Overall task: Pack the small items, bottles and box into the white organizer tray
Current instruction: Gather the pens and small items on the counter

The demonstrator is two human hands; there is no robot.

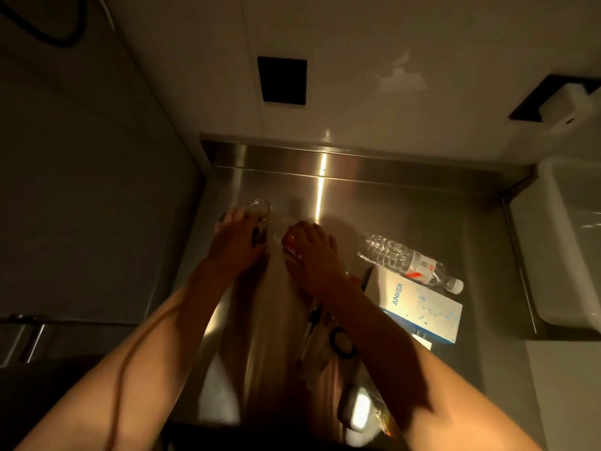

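A clear plastic bottle [264,208] lies across the far left of the steel counter [406,216], and both hands are on it. My left hand [237,239] grips its ribbed base end. My right hand [312,255] curls over its other end, where a bit of red shows. A second clear bottle [409,263] with a red and white label lies on its side to the right. Just below that one lies a white and blue Anker box [422,307]. The white tray [559,242] stands at the right edge, apart from both hands.
Small items lie under my right forearm: a black ring [341,341], pen-like sticks [312,320] and a white device [354,408] near the counter's front edge. A raised steel backsplash [325,157] runs along the back. A dark cabinet wall closes the left side.
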